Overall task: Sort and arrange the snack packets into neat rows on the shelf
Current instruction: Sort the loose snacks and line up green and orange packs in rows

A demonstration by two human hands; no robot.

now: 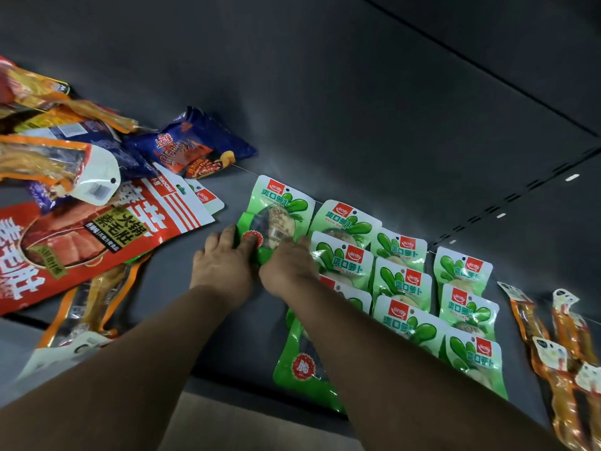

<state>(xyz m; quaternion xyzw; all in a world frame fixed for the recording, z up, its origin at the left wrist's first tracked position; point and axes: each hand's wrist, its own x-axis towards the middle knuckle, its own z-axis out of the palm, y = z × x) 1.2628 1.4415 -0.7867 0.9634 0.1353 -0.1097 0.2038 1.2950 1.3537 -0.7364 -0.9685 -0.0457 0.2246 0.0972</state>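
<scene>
A green radish snack packet (276,216) lies flat on the dark grey shelf (357,141), at the left end of the green rows. My left hand (224,265) holds its lower left edge, fingers curled on it. My right hand (289,265) grips its lower right corner. Several matching green packets (403,281) lie overlapping in rows to the right. Another green packet (299,362) lies under my right forearm near the front edge.
A loose pile sits at the left: a big red packet (97,242), a blue packet (195,148), orange chicken-foot packets (48,164). More orange packets (566,340) lie at the far right. The shelf's front edge (240,385) runs below my arms.
</scene>
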